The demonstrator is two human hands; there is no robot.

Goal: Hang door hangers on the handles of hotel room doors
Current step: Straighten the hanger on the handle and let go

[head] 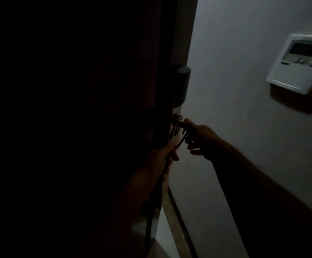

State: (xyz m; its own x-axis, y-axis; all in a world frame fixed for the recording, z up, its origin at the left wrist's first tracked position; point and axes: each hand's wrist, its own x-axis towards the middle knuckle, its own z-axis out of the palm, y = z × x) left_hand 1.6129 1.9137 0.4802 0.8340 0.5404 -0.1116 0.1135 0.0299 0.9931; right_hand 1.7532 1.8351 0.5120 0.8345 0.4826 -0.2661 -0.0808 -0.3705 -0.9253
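Door hanger (177,139) hangs lengthwise downward from handle (181,124), both hands gripping.

Pale door hanger (177,135) looped over dim handle (182,124).

From my remote seat I see only two forearms and two hands, both in deep shadow. The right hand (201,140) and its forearm are bare, with no sleeve, watch or ring that I can make out (the light is too poor to rule out small details). The left hand (160,155) is also ungloved; its forearm fades into blackness, so I cannot tell whether a sleeve covers it higher up.
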